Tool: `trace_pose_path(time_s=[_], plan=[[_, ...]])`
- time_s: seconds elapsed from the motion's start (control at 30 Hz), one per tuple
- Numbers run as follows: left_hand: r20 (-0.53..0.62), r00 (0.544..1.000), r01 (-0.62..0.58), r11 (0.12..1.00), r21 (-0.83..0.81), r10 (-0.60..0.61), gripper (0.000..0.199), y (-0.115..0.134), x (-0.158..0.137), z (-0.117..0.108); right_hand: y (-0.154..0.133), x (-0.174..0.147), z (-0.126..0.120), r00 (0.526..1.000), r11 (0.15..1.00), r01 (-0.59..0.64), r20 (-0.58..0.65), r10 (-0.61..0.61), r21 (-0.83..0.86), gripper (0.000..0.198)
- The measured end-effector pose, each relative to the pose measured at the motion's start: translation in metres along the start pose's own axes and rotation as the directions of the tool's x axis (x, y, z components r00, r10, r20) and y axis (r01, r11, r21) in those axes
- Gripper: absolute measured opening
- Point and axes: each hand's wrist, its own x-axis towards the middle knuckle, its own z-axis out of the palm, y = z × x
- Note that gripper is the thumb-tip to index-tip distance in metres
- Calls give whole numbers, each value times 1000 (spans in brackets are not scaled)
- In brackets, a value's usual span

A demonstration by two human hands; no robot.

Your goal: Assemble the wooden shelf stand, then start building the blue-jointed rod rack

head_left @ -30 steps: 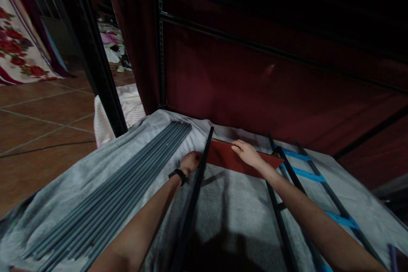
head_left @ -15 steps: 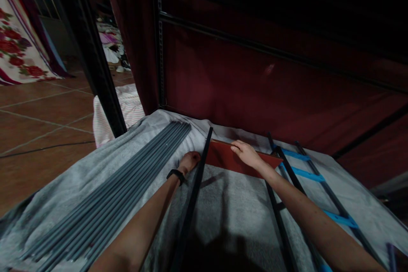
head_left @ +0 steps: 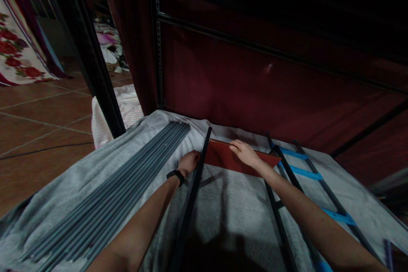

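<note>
A reddish-brown board (head_left: 223, 155) stands on edge between a long black metal bar (head_left: 194, 191) on its left and another dark bar (head_left: 276, 212) on its right. My right hand (head_left: 244, 151) is closed over the board's upper edge, near its middle. Against the outer side of the left bar, level with the board's end, my left hand (head_left: 189, 162) is curled shut. Its fingertips are hidden, so I cannot see what they pinch. A black band (head_left: 176, 175) circles my left wrist.
Several grey rods (head_left: 127, 182) lie side by side at left on the grey blanket (head_left: 229, 208). At right, more black bars carry blue strips (head_left: 306, 173). A dark red curtain (head_left: 223, 80) hangs behind, and a thick black post (head_left: 92, 59) rises at left.
The view has shifted very slightly. Both hands keep their places at the bar and the board, with no clear movement of either.
</note>
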Motion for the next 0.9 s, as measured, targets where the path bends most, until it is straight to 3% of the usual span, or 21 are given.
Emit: trace_pose_path(time_s=[0.47,0.63,0.9], plan=[[18,1000,17,996,83,-18,28,5,-7,-7,-7,-8,-4,998,999,35,-60,-35,-6,42],[1,1000,14,997,80,-14,27,1,-2,-4,-2,-8,0,990,997,72,-119,-70,7,36],[-13,999,49,997,51,-48,26,2,-5,-4,0,-7,4,989,996,88,-118,-87,2,34]])
